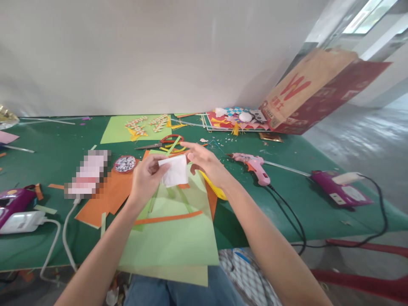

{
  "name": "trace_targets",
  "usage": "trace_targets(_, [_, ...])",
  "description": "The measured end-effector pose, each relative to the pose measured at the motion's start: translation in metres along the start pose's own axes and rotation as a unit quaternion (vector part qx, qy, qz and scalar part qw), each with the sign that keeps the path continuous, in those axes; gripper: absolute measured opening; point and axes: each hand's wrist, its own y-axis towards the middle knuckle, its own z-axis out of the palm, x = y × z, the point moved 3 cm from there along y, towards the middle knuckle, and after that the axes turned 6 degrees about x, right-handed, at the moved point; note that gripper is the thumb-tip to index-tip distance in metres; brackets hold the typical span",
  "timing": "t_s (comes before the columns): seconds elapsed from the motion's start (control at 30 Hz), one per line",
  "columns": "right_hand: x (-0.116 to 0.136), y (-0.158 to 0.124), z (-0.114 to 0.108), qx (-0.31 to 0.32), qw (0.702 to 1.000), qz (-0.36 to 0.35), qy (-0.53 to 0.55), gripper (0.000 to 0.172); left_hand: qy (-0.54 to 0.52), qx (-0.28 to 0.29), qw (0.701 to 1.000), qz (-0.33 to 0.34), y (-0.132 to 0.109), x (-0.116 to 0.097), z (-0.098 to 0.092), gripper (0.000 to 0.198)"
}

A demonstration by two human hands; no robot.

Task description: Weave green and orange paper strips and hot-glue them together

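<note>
Pinched in our left hand [148, 176] is a white sheet [176, 172] above green paper [178, 242]; our right hand [207, 163] is loosely parted beside it. Far tasselled pieces [137, 126] look finished; the near orange strip [168, 217] seems unused.

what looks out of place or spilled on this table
Pale scraps lie scattered on the green tabletop near the glue gun, as if spilled, and the light green paper juts past the table's front edge. Otherwise, nothing looks clearly damaged.
</note>
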Motion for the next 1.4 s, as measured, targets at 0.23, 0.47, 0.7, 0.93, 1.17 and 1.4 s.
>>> trace_targets(0.23, [-0.008,0.001,0.009,-0.043,0.997,0.019,-0.068,0.025,0.112,-0.012,0.991,0.067,-0.006,-0.010,0.003,0.006])
trace_targets(0.47, [-0.010,-0.002,0.015,-0.125,0.991,-0.017,-0.052,0.024,0.182,0.059,0.972,0.139,-0.011,-0.018,0.012,0.009])
trace_targets(0.7, [0.001,-0.004,0.018,-0.035,0.999,-0.009,-0.031,0.026,0.037,0.037,0.997,0.055,-0.005,-0.004,0.007,0.013])
trace_targets(0.93, [0.000,-0.005,0.019,-0.079,0.974,-0.109,-0.180,0.024,0.044,0.056,0.997,0.024,-0.009,-0.006,0.012,0.014])
trace_targets(1.17, [0.003,-0.005,0.019,-0.042,0.993,-0.094,-0.050,0.014,-0.112,0.164,0.977,-0.080,-0.008,-0.012,0.014,0.029])
trace_targets(1.4, [0.000,-0.002,0.019,0.037,0.990,-0.070,0.114,0.022,-0.239,0.239,0.918,-0.209,-0.011,-0.011,0.010,0.035])
